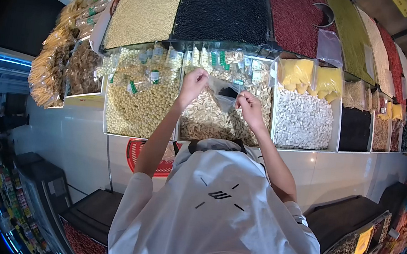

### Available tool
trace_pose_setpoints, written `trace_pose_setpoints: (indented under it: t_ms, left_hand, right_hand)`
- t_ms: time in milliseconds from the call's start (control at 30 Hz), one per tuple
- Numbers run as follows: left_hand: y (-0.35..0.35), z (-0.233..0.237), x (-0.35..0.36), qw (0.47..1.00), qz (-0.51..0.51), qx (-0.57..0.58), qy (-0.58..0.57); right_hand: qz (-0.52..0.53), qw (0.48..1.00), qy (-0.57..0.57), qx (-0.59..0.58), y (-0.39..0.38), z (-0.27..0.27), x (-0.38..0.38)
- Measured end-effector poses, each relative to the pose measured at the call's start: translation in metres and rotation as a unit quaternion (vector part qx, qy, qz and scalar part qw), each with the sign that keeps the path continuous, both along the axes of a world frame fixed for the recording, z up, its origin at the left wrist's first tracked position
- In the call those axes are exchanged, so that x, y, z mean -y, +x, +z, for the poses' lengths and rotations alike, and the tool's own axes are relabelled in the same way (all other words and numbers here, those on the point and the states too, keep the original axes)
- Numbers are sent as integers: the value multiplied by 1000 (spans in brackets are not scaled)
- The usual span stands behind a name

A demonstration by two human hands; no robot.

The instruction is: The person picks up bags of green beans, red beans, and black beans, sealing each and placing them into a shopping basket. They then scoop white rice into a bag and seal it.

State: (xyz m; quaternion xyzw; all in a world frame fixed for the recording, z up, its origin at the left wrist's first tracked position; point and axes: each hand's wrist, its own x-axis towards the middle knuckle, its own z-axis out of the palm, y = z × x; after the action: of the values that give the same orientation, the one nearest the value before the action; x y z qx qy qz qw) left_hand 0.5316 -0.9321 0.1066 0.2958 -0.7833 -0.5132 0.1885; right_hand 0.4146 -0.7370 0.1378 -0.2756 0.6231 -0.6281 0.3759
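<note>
A clear plastic bag (215, 84) stretches between my two hands over a bin of pale dried slices (205, 112). Something small and black shows in or behind the bag; its kind I cannot make out. With pinched fingers, my left hand (194, 87) grips one upper side of the bag. My right hand (250, 110), fingers curled closed, grips the other side a little lower. Several packed bags with green labels (221, 59) lie at the back of the bin, just beyond my hands.
Left of this bin is one of round, pale yellow pieces (140, 105); right, one of white cubes (302, 120) with yellow bags (296, 73). Behind slope black beans (224, 11), red beans (291, 21) and green beans (347, 33). A red basket (135, 154) stands below, left.
</note>
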Motion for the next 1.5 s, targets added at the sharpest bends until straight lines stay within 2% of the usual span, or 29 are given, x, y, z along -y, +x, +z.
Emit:
trace_pose_setpoints:
  t_ms: [33,67,133,167,200,233,300,333,367,400,433,467,533,567,633,667,700,767,833,933,967,1033,1067,1100,1200,1300,1367,1500]
  left_hand:
    - [1,0,1,989,5,-71,133]
    - [3,0,1,955,9,-140,263]
    - [13,18,-24,951,16,-105,290]
    - [15,25,-37,945,24,-73,318]
    - [14,11,-46,968,-65,-64,235]
    - [10,-3,-52,967,-64,-65,236]
    - [-5,-5,-66,982,-124,-90,111]
    - [-16,-4,-65,965,-110,-111,210]
    - [-22,2,-63,965,-108,-113,210]
    - [-27,14,-61,950,-77,-138,269]
    - [-32,21,-59,929,-46,-163,328]
    - [-37,15,-57,930,-14,-192,313]
    - [-46,12,-47,913,-16,-191,361]
    - [-51,16,-43,899,-13,-197,391]
    - [-63,28,-30,893,-2,-172,415]
    - [-68,32,-22,886,11,-142,442]
    - [-77,33,-12,888,7,-143,438]
    - [-101,37,15,908,-43,-138,393]
    - [-121,53,35,889,-55,-185,416]
    - [-146,53,62,889,-10,-203,411]
    - [-147,47,65,890,-10,-200,409]
    - [-148,19,74,899,57,-64,429]
    - [-144,5,74,916,46,-37,398]
    - [-138,0,72,909,53,-26,414]
    - [-130,-10,72,897,54,-29,438]
    - [-137,-13,75,907,75,-29,414]
    - [-143,-7,80,900,63,-44,429]
    - [-171,30,103,908,66,-88,403]
  right_hand:
    - [1,1000,-2,0,0,11,6]
    - [-24,999,-20,45,1,21,10]
    - [-36,991,-55,120,-2,36,15]
    - [-39,990,-57,120,-1,48,18]
    - [-40,987,-65,143,3,62,22]
    - [-39,983,-71,167,6,73,26]
    - [-16,984,-79,160,8,86,32]
    - [24,985,-83,150,7,92,33]
    - [63,984,-88,140,6,96,35]
    - [115,988,-88,49,-5,95,33]
    - [118,988,-88,48,-15,92,33]
    - [73,990,-70,-97,-27,86,34]
    - [-15,940,-29,-341,-53,78,39]
    - [-22,936,-4,-351,-66,63,41]
    - [59,978,78,-184,-82,41,41]
    - [136,978,132,-89,-91,39,46]
    - [133,979,128,-92,-96,37,52]
    - [98,991,95,13,-107,32,68]
    - [35,999,33,-11,-125,29,94]
    - [1,994,24,102,-153,22,122]
    - [-1,994,22,104,-156,15,123]
    - [-28,985,91,146,-165,-2,124]
    - [-31,983,104,148,-165,-12,121]
    - [-27,984,121,130,-160,-11,114]
    - [0,978,152,142,-155,-18,103]
    - [17,975,171,138,-158,-26,103]
    - [0,986,108,127,-162,-27,109]
    - [-39,987,58,142,-188,0,140]
